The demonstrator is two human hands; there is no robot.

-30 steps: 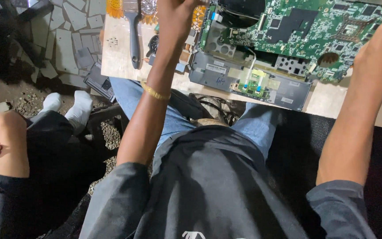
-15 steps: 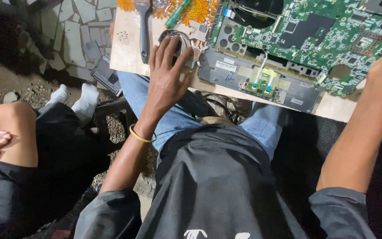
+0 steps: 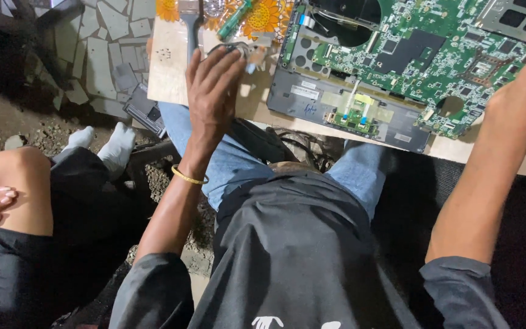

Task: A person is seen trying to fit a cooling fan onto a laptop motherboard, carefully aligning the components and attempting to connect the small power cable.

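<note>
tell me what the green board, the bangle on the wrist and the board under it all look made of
Green circuit board: rigid laminate, glossy green coating, studded with dark chips and metal solder points.
Bangle on the left wrist: thin, shiny yellow metal, possibly gold or brass.
Work board: pale, matte, flat with a thin edge, probably plywood or laminate; sunflower print at the top.

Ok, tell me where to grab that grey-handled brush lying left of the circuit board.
Take the brush by its grey handle, probably best from the near, open end. It lies flat on the board, handle pointing toward the person, head at the frame's top edge. The left hand is just right of it, so approach from the handle's left side.
</note>
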